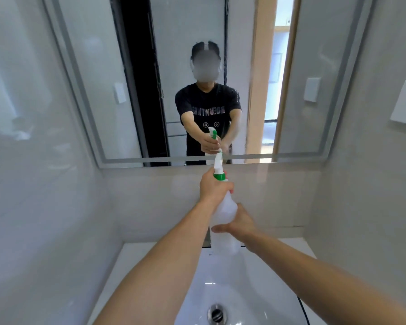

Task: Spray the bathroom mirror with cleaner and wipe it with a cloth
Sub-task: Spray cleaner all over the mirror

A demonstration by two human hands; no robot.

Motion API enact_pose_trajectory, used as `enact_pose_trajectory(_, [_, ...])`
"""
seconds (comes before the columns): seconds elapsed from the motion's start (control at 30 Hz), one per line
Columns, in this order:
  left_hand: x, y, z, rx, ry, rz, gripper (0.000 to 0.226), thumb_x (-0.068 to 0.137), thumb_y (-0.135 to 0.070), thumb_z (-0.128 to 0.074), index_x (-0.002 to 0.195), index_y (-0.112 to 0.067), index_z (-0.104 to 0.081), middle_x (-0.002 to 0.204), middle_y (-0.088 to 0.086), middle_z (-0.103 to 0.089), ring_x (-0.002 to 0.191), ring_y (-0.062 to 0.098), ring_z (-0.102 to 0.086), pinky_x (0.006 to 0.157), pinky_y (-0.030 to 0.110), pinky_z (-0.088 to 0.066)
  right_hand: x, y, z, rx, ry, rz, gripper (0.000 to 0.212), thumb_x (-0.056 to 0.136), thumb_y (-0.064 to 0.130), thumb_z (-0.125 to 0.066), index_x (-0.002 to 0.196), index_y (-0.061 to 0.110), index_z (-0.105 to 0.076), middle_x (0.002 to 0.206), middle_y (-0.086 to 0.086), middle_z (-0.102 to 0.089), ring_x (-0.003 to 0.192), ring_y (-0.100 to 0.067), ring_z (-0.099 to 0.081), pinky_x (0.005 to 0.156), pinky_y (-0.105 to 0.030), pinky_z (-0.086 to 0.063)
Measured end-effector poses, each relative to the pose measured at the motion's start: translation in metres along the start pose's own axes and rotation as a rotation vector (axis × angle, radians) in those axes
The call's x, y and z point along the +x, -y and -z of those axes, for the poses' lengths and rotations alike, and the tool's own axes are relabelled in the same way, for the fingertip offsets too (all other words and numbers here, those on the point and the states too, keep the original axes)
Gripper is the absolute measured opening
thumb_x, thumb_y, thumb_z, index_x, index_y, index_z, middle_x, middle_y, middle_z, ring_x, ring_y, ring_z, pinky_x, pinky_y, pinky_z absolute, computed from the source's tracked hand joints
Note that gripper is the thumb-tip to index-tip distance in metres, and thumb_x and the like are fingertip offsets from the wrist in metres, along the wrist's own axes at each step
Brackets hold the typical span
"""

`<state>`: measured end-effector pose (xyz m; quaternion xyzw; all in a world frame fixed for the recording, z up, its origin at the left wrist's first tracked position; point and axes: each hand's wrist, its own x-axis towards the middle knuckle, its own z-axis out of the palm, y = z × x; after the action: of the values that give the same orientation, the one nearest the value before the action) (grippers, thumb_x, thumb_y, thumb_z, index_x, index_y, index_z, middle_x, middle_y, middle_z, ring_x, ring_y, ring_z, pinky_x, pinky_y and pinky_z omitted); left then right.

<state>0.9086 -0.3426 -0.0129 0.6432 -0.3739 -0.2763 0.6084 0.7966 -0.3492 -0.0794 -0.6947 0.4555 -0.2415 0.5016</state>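
Mirror-wise, the big frameless wall mirror [220,66] sits straight ahead of our translucent white spray bottle with the green collar [224,214], long axis tilted up, nozzle nearly at the glass's bottom edge. Our left hand [215,187] wraps the neck, our right hand [240,222] cups the body. White sink [256,289] sits below; no cloth visible.

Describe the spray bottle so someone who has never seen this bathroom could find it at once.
Start at the big wall mirror and drop to the white sink below it. Between them, both hands hold up the spray bottle, left hand at its neck, right hand lower. It alone has a translucent white body and green collar.
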Motion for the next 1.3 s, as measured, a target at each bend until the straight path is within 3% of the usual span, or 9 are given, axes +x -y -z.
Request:
enact_pose_trajectory(0.17, [-0.003, 0.0, 0.042, -0.006, -0.064, 0.0, 0.05, 0.062, 0.004, -0.079, 0.106, -0.012, -0.062, 0.089, 0.006, -0.061, 0.084, 0.025, -0.06, 0.075, 0.038, -0.056, 0.001, 0.022, -0.032, -0.032, 0.071, 0.031, 0.091, 0.046, 0.032, -0.094, 0.122, 0.026, -0.044, 0.112, 0.002, -0.061, 0.107, -0.024, -0.059, 0.089, -0.046, -0.055])
enact_pose_trajectory(0.3, [-0.006, 0.0, 0.074, -0.012, -0.136, 0.004, 0.053, 0.064, 0.003, -0.078, 0.112, -0.011, -0.061, 0.093, 0.006, -0.061, 0.087, 0.024, -0.059, 0.075, 0.035, -0.052, 0.009, 0.032, -0.06, -0.053, 0.116, 0.074, 0.107, 0.027, 0.047, -0.088, 0.122, 0.027, -0.045, 0.113, 0.002, -0.063, 0.107, -0.025, -0.061, 0.09, -0.049, -0.056])
enact_pose_trajectory(0.5, [-0.013, 0.004, 0.122, 0.006, -0.246, 0.021, 0.034, 0.061, 0.006, -0.072, 0.088, -0.012, -0.062, 0.082, 0.003, -0.062, 0.078, 0.022, -0.059, 0.067, 0.033, -0.05, -0.007, 0.053, -0.095, -0.07, 0.187, 0.106, 0.096, 0.035, 0.041, -0.091, 0.12, 0.022, -0.052, 0.112, -0.001, -0.065, 0.102, -0.023, -0.063, 0.081, -0.044, -0.058])
enact_pose_trajectory(0.63, [-0.018, 0.012, 0.149, -0.035, -0.329, 0.053, 0.038, 0.057, 0.005, -0.073, 0.088, -0.016, -0.063, 0.084, 0.003, -0.064, 0.08, 0.023, -0.061, 0.074, 0.04, -0.054, -0.013, 0.064, -0.118, -0.057, 0.269, 0.101, 0.078, 0.056, 0.019, -0.094, 0.119, 0.019, -0.047, 0.112, -0.003, -0.059, 0.104, -0.024, -0.058, 0.068, -0.034, -0.049])
enact_pose_trajectory(0.87, [-0.032, 0.003, 0.193, -0.029, -0.4, 0.053, 0.05, 0.049, -0.002, -0.075, 0.097, -0.009, -0.064, 0.085, 0.002, -0.062, 0.079, 0.025, -0.06, 0.076, 0.043, -0.056, -0.019, 0.088, -0.151, -0.072, 0.386, 0.113, 0.092, 0.039, 0.035, -0.092, 0.118, 0.023, -0.047, 0.112, -0.001, -0.063, 0.103, -0.026, -0.062, 0.087, -0.051, -0.055])
enact_pose_trajectory(0.93, [-0.036, 0.0, 0.204, -0.049, -0.423, 0.049, 0.052, 0.045, -0.005, -0.074, 0.096, -0.01, -0.064, 0.084, 0.002, -0.061, 0.077, 0.025, -0.059, 0.074, 0.042, -0.055, -0.02, 0.094, -0.16, -0.076, 0.407, 0.142, 0.097, 0.033, 0.04, -0.09, 0.118, 0.023, -0.047, 0.113, -0.001, -0.063, 0.103, -0.025, -0.062, 0.087, -0.05, -0.055])
enact_pose_trajectory(1.13, [-0.042, -0.004, 0.236, -0.064, -0.509, 0.052, 0.044, 0.042, -0.004, -0.071, 0.083, -0.018, -0.064, 0.079, -0.002, -0.064, 0.073, 0.024, -0.06, 0.078, 0.048, -0.059, -0.029, 0.113, -0.181, -0.083, 0.471, 0.185, 0.082, 0.049, 0.028, -0.093, 0.117, 0.02, -0.048, 0.111, -0.001, -0.063, 0.102, -0.024, -0.062, 0.084, -0.045, -0.055])
enact_pose_trajectory(1.23, [-0.049, -0.006, 0.246, -0.09, -0.587, 0.079, 0.037, 0.044, -0.004, -0.067, 0.078, -0.017, -0.063, 0.075, 0.002, -0.064, 0.071, 0.025, -0.06, 0.069, 0.04, -0.056, -0.03, 0.118, -0.19, -0.111, 0.495, 0.206, 0.09, 0.036, 0.035, -0.089, 0.115, 0.022, -0.05, 0.111, -0.001, -0.065, 0.102, -0.025, -0.063, 0.086, -0.047, -0.056])
enact_pose_trajectory(1.3, [-0.053, -0.007, 0.252, -0.108, -0.607, 0.083, 0.035, 0.044, -0.004, -0.067, 0.076, -0.017, -0.061, 0.073, 0.003, -0.062, 0.069, 0.026, -0.058, 0.066, 0.037, -0.053, -0.032, 0.122, -0.194, -0.116, 0.51, 0.209, 0.086, 0.042, 0.03, -0.091, 0.116, 0.021, -0.049, 0.112, -0.002, -0.063, 0.103, -0.025, -0.062, 0.085, -0.045, -0.055])
